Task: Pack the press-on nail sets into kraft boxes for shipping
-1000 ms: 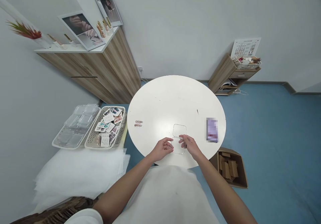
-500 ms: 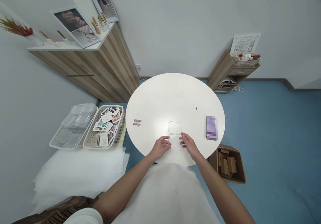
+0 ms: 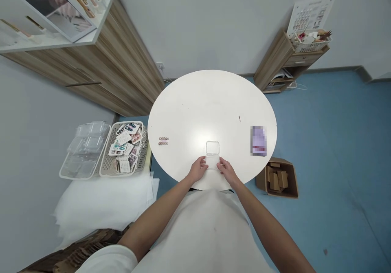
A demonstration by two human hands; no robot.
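Observation:
A clear hinged plastic box (image 3: 213, 147), its lid folded back away from me, is at the near side of the white oval table (image 3: 195, 102). My left hand (image 3: 198, 169) grips the left edge of its near half with thumb and fingers. On the right edge, my right hand (image 3: 226, 170) does the same. Nothing can be made out inside the box. To the left on the table lies a set of pinkish press-on nails (image 3: 163, 141) in two rows. At the right sits a purple item (image 3: 259, 141), blurred by pixels.
A basket of carded nail sets (image 3: 124, 147) and a basket of clear plastic boxes (image 3: 88, 142) stand left of the table. White sheets (image 3: 104, 199) lie below them. At the right, a cardboard carton (image 3: 277, 179) holds brown pieces. Wooden cabinets (image 3: 122, 61) stand behind.
My view has shifted, so the table sits higher in the picture. Both hands keep hold of the box's sides, and the box appears slightly lower, nearer the tabletop. Its lid remains folded back.

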